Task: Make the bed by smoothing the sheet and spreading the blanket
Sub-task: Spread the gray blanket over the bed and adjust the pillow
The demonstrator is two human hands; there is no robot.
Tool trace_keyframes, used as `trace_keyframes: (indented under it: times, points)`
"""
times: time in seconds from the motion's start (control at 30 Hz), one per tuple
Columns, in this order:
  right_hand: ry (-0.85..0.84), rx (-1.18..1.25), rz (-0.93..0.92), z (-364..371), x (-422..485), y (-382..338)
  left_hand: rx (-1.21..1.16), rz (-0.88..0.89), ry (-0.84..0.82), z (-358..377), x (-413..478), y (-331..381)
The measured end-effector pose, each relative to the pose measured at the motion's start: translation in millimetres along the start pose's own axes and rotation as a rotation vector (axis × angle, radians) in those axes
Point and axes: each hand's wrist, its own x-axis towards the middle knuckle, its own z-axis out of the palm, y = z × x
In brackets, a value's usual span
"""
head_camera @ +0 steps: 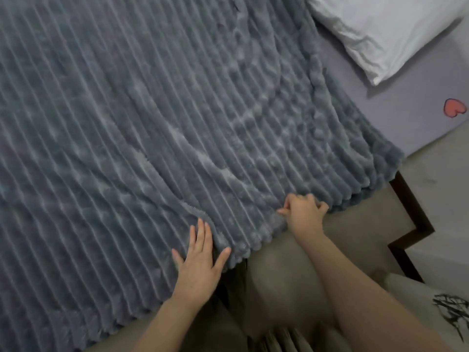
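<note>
Blanket (152,110): grey, ribbed and plush. It lies spread across the bed and fills most of the view. Its ribs run diagonally. Several shallow creases and ripples show in the middle and toward the upper right. Its near edge hangs just over the side of the bed, in front of the person.

Sheet (396,123): pale lavender, visible only at the upper right beyond the blanket's edge. That part lies flat and carries a red heart print (454,107).

Pillow (380,29): white, resting on the sheet in the top right corner, near the blanket.

Left hand (199,260): open, palm down, with fingers straight and slightly spread. It presses flat on the blanket just inside the near edge.

Right hand (305,212): fingers curled round the blanket's near edge, gripping it. It is to the right of the left hand and apart from it. The view is slightly blurred here.

Surroundings: a beige floor (441,163) lies to the right of the bed. A dark wooden strip (411,214) runs in a zigzag below the blanket's corner.
</note>
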Motion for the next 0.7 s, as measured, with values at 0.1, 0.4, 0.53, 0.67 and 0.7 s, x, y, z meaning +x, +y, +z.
trace_keyframes:
  times: [0.1,0.4,0.53,0.67,0.7]
  points:
    - [0.059,0.010,-0.005,-19,15,21,0.111,-0.115,-0.095,6,6,18]
    - [-0.205,0.350,0.056,-71,69,65,0.234,-0.261,-0.224,4,13,49]
    - [0.055,0.246,0.028,-103,122,91,0.218,-0.079,-0.144,-11,26,74]
    - [0.018,0.108,0.130,-131,181,108,0.120,-0.018,-0.051,-22,55,105]
    - [-0.033,0.110,0.163,-135,193,110,0.098,-0.026,-0.039,-24,62,114]
